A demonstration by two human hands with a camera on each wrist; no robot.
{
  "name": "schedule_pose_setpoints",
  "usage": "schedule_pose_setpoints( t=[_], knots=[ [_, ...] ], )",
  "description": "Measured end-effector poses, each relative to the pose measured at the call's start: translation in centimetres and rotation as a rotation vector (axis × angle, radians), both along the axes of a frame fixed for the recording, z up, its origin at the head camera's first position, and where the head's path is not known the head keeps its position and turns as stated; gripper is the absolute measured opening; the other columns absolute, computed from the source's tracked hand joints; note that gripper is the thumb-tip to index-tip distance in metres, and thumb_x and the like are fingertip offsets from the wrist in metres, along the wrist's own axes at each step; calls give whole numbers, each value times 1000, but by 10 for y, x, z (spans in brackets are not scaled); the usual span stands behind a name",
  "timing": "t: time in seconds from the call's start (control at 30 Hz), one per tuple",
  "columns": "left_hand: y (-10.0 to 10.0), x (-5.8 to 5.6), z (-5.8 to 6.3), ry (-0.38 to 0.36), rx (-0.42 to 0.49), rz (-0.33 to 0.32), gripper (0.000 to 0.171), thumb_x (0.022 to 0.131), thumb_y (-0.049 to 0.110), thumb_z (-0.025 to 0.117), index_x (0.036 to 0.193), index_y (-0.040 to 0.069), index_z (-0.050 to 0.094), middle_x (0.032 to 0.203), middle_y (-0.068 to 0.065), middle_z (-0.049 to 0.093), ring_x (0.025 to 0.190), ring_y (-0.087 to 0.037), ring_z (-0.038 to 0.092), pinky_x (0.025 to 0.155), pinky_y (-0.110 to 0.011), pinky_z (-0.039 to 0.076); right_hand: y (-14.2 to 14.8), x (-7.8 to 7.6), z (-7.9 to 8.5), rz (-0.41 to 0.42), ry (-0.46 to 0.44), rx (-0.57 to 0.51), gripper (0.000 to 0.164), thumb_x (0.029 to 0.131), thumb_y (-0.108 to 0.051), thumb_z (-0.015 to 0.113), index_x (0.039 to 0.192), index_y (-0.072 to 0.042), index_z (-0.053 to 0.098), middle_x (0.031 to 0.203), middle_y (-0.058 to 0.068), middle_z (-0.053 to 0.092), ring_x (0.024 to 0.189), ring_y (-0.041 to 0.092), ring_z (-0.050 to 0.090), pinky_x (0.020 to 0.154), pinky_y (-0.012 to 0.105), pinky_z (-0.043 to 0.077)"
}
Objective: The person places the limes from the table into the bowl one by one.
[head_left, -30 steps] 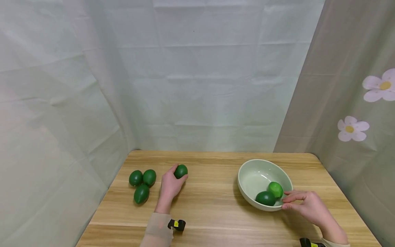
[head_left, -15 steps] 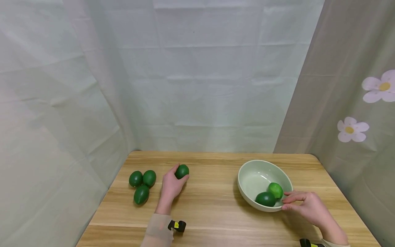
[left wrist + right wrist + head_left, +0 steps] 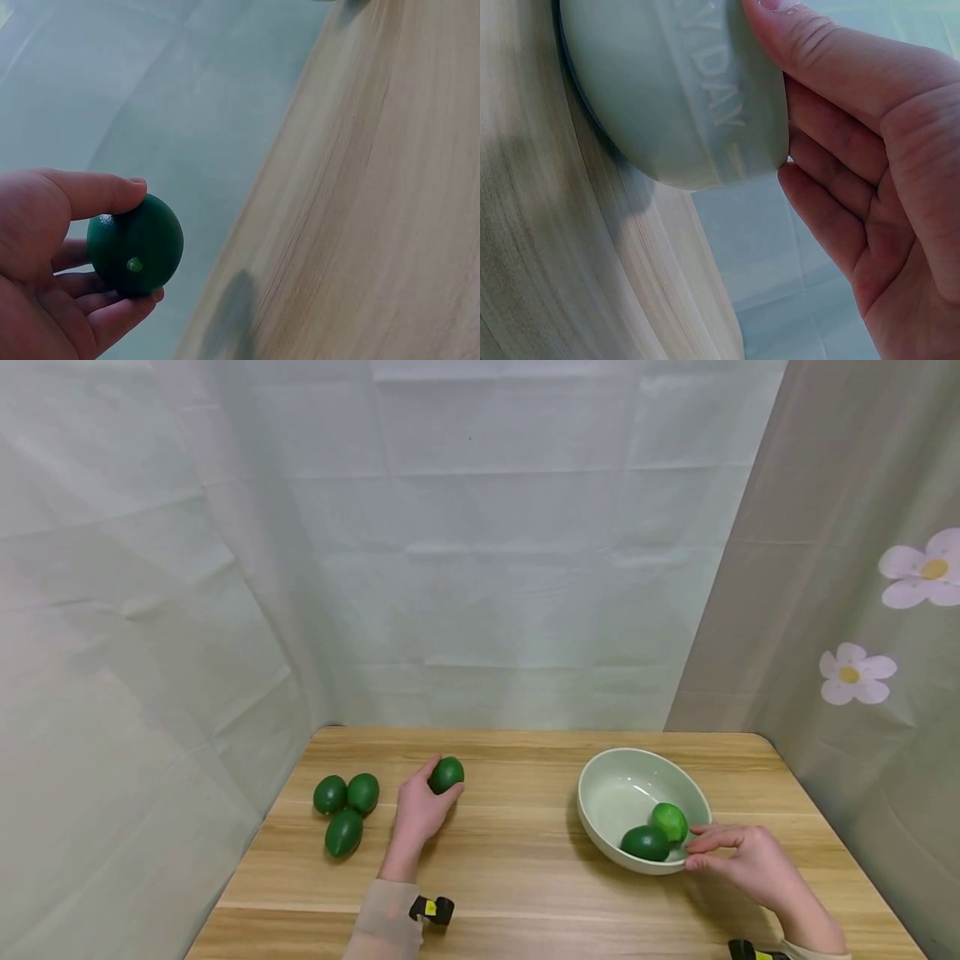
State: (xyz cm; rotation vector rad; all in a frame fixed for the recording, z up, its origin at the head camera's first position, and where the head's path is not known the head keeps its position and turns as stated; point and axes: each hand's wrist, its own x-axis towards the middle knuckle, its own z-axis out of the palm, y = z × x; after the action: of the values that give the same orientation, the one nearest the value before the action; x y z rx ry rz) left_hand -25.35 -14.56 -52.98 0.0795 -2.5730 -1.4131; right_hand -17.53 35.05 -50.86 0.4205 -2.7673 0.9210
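In my left hand point(image 3: 422, 806) I hold a smooth dark green avocado point(image 3: 447, 775) between thumb and fingers. A small pale stem nub shows on its end in the left wrist view, where the avocado point(image 3: 139, 247) stands out against the curtain. My right hand point(image 3: 750, 860) grips the near right rim of a pale green bowl point(image 3: 611, 785), thumb on the outer wall. Raised lettering marks this wall of the bowl point(image 3: 682, 97) in the right wrist view. Inside the bowl lie another dark avocado point(image 3: 646, 843) and a bright green lime point(image 3: 670, 821), side by side.
Several more dark green avocados point(image 3: 344, 833) lie grouped at the left of the wooden table point(image 3: 517, 827). Pale curtains point(image 3: 517, 568) hang behind the table and at its sides.
My left hand has moved slightly to the right with the avocado. The right hand, the bowl and the other fruit stay where they were.
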Motion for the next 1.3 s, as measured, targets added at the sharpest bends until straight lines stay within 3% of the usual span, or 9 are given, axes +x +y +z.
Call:
schedule_pose_setpoints(
  t=[1.3],
  knots=[
    [6, 0, 4, 25, 35, -21, 72, 95, 22, 83, 157, 0, 52, 151, -25, 58, 129, -44, 62, 103, -60, 54, 0, 0, -3, 16, 39, -28, 20, 71, -28, 100, 81, -33, 85, 101, -2, 82, 103, 5, 72, 90, 0, 36]
  ],
)
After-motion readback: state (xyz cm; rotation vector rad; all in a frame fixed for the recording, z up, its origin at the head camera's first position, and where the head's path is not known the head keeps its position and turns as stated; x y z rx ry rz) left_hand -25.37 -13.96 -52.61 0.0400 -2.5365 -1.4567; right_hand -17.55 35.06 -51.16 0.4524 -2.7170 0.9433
